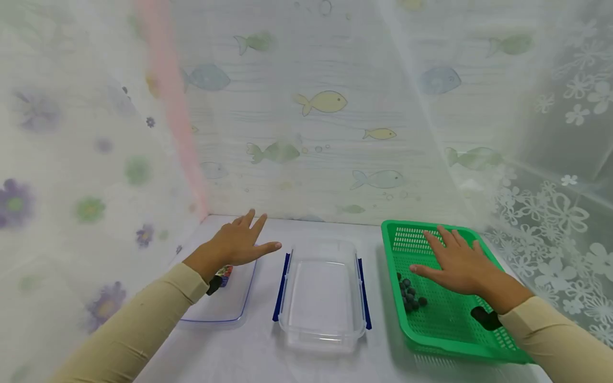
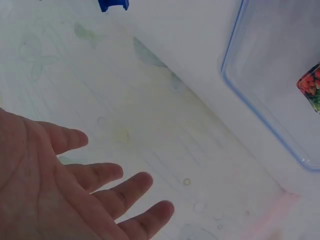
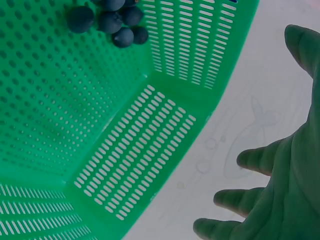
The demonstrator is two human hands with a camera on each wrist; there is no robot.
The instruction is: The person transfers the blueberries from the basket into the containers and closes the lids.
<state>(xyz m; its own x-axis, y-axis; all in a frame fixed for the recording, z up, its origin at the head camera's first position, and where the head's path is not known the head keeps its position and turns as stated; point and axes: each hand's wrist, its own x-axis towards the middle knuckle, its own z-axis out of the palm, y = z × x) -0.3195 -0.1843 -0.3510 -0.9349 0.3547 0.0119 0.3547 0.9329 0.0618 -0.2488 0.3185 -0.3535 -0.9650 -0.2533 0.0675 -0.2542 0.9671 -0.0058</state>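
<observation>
My left hand (image 1: 233, 246) hovers with spread fingers over a clear plastic lid (image 1: 234, 306) that has a blue rim. On that lid sits a colourful printed label (image 1: 225, 274), partly hidden by the left wrist. My right hand (image 1: 460, 267), fingers also spread and holding nothing, is above a green perforated basket (image 1: 392, 266). Several dark blueberries (image 3: 110, 22) lie together along the basket's left side. Between the hands stands a clear rectangular container (image 1: 322, 298) with blue side latches (image 1: 282, 287). Nothing shows inside it.
A white surface (image 1: 258, 351) bears the lid, container and basket. Behind them hangs a translucent curtain (image 1: 287, 122) printed with fish, with flower-patterned sheets (image 1: 72, 213) at the sides.
</observation>
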